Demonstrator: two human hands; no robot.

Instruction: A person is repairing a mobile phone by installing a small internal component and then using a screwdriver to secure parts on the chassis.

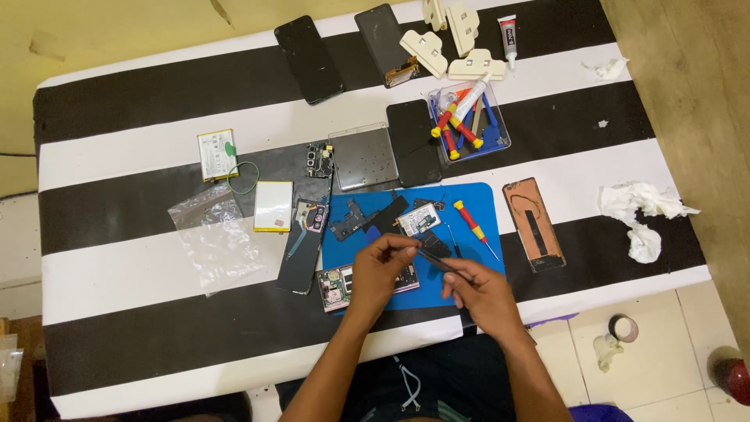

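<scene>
The left hand (380, 271) and the right hand (482, 292) meet over the near edge of a blue work mat (476, 205). The right fingers are closed in a pinch around the back end of thin dark tweezers (434, 259), which run up and to the left toward the left fingertips. The left thumb and forefinger are also pinched together at the tip of the tweezers; what small part they grip there, I cannot tell.

Just under the left fingers lies an opened phone body (337, 286) with its circuit boards showing. A little beyond the fingertips, on the mat, are small dark phone parts (353, 219) and a red and yellow screwdriver (472, 221).

To the left of the left fingers are a yellow-edged battery (273, 206) and a clear plastic bag (214, 237). To the right of the right fingers is an orange-brown phone back cover (533, 223), and further right a crumpled white tissue (642, 212).

Far beyond the fingers stand a clear tray of tools (469, 123), two dark phones (342, 51) and cream plastic clamps (447, 41).
</scene>
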